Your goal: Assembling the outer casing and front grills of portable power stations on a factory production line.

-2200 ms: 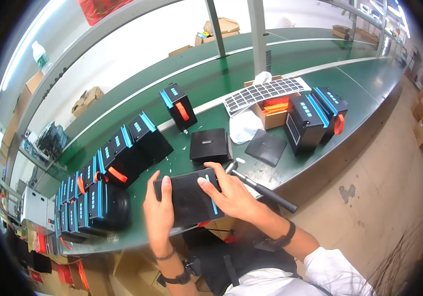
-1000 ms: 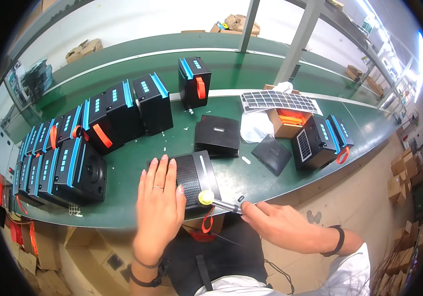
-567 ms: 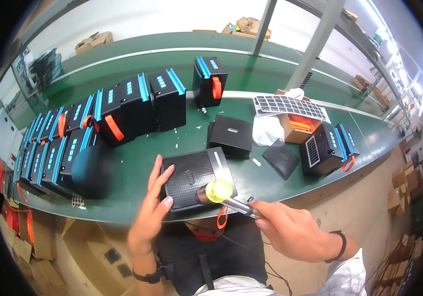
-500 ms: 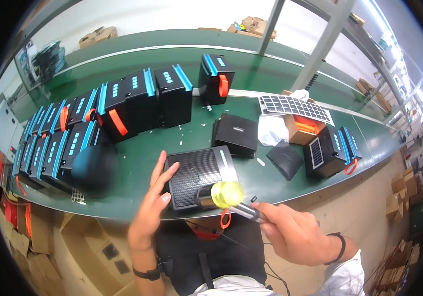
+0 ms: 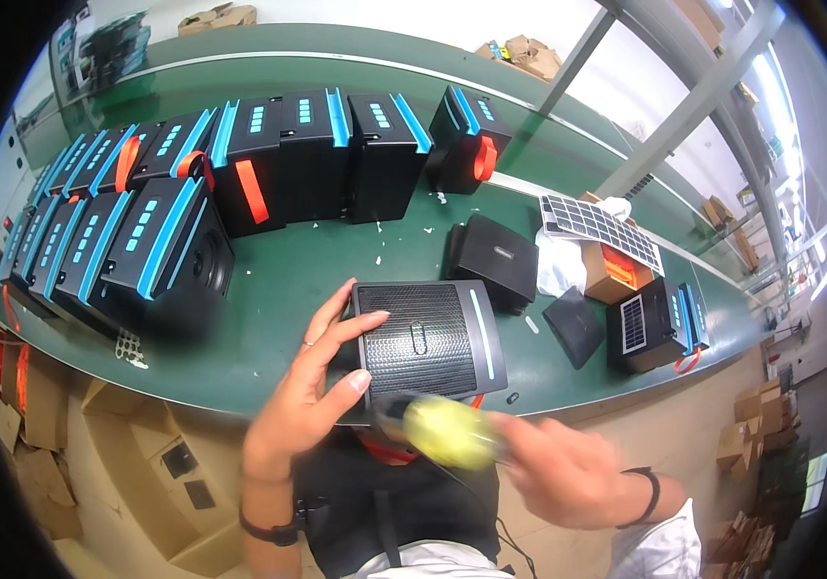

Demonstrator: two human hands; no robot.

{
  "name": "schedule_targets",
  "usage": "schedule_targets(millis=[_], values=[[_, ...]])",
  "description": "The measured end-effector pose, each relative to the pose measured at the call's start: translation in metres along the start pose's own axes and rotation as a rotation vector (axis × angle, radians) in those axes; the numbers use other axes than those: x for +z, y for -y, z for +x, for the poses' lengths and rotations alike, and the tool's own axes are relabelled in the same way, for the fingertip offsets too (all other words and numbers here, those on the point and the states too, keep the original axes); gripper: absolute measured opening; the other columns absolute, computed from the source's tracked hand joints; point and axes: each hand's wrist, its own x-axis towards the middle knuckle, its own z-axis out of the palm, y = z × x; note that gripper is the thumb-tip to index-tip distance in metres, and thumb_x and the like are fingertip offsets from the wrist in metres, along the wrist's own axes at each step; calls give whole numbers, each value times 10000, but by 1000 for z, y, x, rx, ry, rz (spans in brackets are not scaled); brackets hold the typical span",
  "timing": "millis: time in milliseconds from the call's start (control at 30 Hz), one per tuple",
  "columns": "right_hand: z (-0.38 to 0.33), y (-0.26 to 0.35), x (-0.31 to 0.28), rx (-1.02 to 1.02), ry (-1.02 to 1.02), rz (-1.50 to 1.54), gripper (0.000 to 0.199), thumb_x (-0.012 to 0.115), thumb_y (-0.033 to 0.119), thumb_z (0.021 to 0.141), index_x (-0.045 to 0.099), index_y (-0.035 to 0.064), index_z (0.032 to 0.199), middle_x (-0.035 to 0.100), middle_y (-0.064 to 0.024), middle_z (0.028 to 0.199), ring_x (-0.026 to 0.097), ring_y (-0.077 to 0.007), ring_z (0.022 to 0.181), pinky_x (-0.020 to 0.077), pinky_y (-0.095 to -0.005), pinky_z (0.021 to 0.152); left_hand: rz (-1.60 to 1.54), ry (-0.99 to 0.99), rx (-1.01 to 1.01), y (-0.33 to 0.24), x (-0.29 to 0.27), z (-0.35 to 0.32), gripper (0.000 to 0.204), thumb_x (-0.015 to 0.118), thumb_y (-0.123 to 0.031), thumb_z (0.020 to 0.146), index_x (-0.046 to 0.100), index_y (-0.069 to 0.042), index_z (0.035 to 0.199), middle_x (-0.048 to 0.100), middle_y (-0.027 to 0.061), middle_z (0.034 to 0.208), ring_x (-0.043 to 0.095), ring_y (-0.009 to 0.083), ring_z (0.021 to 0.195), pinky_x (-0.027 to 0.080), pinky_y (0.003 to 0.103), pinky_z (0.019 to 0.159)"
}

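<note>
On the near edge of the green bench lies a black box-shaped speaker (image 5: 428, 328), its perforated grille facing up and a pale strip along its right side. My left hand (image 5: 307, 396) rests against its left edge with the fingers spread over the grille's corner, not wrapped around anything. My right hand (image 5: 563, 473) grips the handle of a two-faced mallet (image 5: 447, 431), one face yellow, the other dark. The mallet head is smeared by motion over the speaker's near edge; whether it touches cannot be made out. An orange strap pokes out beneath the speaker.
Several black speakers with blue trim (image 5: 302, 154) stand in rows at the left and back. Black panels (image 5: 495, 261), a solar panel (image 5: 602, 232), a carton with orange straps (image 5: 616, 268) and two more boxes (image 5: 645, 323) sit at right. An open carton (image 5: 133, 463) stands below the bench.
The mallet has swung left and down toward the speaker's near edge. My view has shifted, so the bench items appear moved. My left hand stays at the speaker's left edge.
</note>
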Motion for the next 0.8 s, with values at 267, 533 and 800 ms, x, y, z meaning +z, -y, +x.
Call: schedule_targets(millis=[267, 533, 800], values=[[1, 1, 0, 44, -50, 88, 397, 704, 165, 949, 607, 9, 1301, 510, -52, 728, 609, -209, 567, 486, -362, 451, 94, -29, 16, 1, 1, -3, 525, 587, -154, 917, 560, -72, 1434, 266, 241, 1642, 265, 372, 1533, 207, 473, 1230], [-14, -6, 2, 76, -2, 89, 463, 718, 163, 933, 582, 8, 1348, 499, -49, 719, 572, -186, 553, 464, -349, 447, 104, -19, 2, -2, 3, -1, 542, 591, -153, 902, 545, -79, 1438, 260, 233, 1643, 266, 381, 1530, 212, 470, 1230], [-20, -12, 0, 136, 98, 49, 458, 698, 79, 927, 577, 7, 1363, 531, -68, 724, 582, -214, 573, 478, -367, 482, 149, -38, -2, -5, 7, 0, 590, 630, -149, 852, 536, -90, 1432, 256, 238, 1643, 258, 390, 1532, 211, 481, 1231]])
